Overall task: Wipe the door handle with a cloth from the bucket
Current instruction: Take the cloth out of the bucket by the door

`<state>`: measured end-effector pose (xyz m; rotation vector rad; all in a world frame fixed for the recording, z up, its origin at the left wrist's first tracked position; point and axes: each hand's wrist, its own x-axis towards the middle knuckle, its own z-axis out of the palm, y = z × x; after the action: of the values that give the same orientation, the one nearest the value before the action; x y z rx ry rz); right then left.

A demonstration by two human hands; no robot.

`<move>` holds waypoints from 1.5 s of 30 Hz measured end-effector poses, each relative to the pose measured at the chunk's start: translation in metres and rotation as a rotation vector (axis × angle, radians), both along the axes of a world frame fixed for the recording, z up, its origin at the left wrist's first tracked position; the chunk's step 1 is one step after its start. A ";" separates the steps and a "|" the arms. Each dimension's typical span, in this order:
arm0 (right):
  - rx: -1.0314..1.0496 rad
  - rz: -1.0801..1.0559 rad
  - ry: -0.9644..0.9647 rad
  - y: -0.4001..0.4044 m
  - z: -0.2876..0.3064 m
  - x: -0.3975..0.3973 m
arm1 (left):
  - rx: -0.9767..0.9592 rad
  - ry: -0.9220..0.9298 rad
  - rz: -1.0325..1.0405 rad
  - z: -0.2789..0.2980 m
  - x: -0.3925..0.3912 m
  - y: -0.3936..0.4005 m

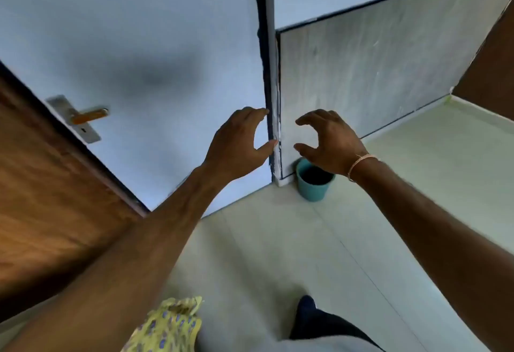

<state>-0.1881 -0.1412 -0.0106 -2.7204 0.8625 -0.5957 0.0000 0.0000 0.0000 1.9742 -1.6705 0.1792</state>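
A small teal bucket (313, 184) stands on the floor in the corner where two walls meet; its inside looks dark and I cannot make out a cloth in it. The door handle (89, 115), a bronze lever on a grey metal plate, sits on the edge of the brown wooden door (47, 198) at the left. My left hand (239, 146) and my right hand (328, 143) are both stretched forward above the bucket, fingers loosely curved and holding nothing. The right hand partly covers the bucket's rim.
Pale blue wall (153, 45) lies behind the door, a grey panel wall (375, 73) to the right. Light tiled floor (292, 254) spreads below. A yellow patterned garment (169, 326) and a dark foot (306, 315) show at the bottom edge.
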 end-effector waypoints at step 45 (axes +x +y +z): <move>0.678 -0.135 0.740 -0.540 -0.676 0.158 | 0.757 0.701 0.293 -0.685 0.109 -0.554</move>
<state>-0.0305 -0.6815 -0.6861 -2.2153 1.1325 0.6409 0.1090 -0.5539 -0.6846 2.3818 -1.0376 -1.0634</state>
